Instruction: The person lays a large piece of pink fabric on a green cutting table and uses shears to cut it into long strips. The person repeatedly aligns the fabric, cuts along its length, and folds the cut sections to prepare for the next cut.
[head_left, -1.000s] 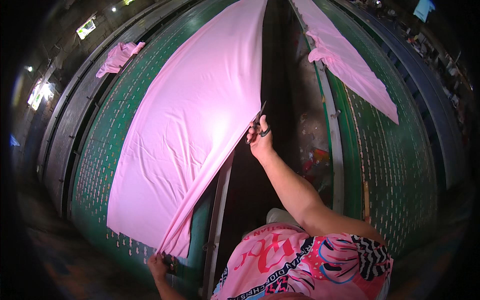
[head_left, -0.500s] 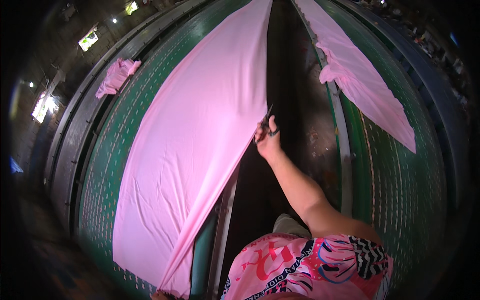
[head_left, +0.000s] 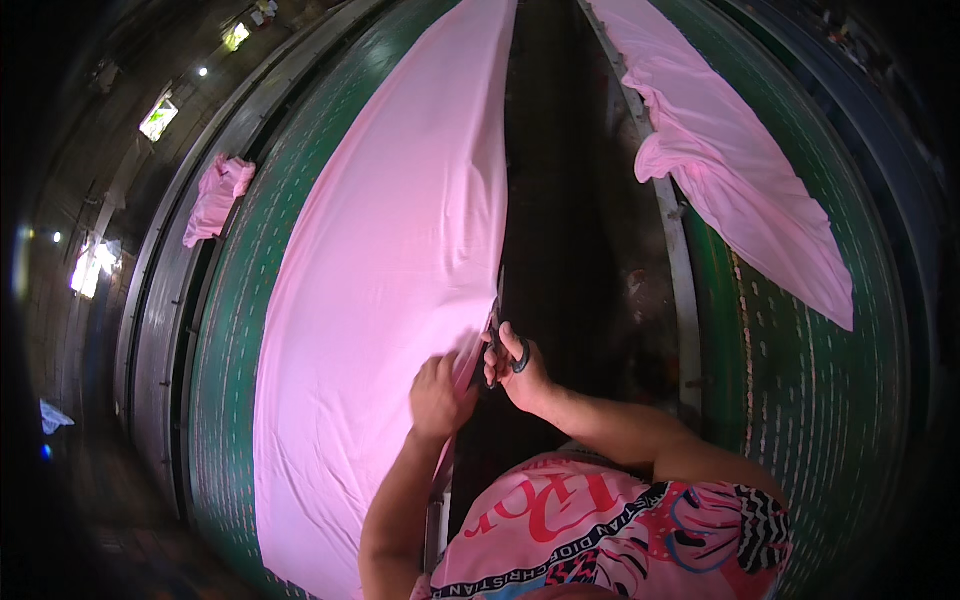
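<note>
A long sheet of pink cloth point(head_left: 385, 230) is spread over the green table to my left, its right edge lying along the table's side. My right hand point(head_left: 522, 378) has its fingers in the handles of black scissors point(head_left: 495, 322). Their blades point away from me, at the cloth's right edge. Close beside the scissors, my left hand point(head_left: 440, 398) rests on the cloth with its fingers bent around a fold near that edge. Its fingertips are partly hidden and slightly blurred.
A dark aisle point(head_left: 560, 200) runs between two long green tables. Another pink cloth point(head_left: 745, 205) lies on the right table point(head_left: 790, 370), hanging a little over its metal rail point(head_left: 683, 290). A crumpled pink cloth point(head_left: 218, 200) sits on the far-left table's edge. Windows point(head_left: 93, 265) glow at left.
My left hand has come up from the bottom edge to the cloth beside the scissors. My right hand and the scissors now appear lower and further left, closer to my body.
</note>
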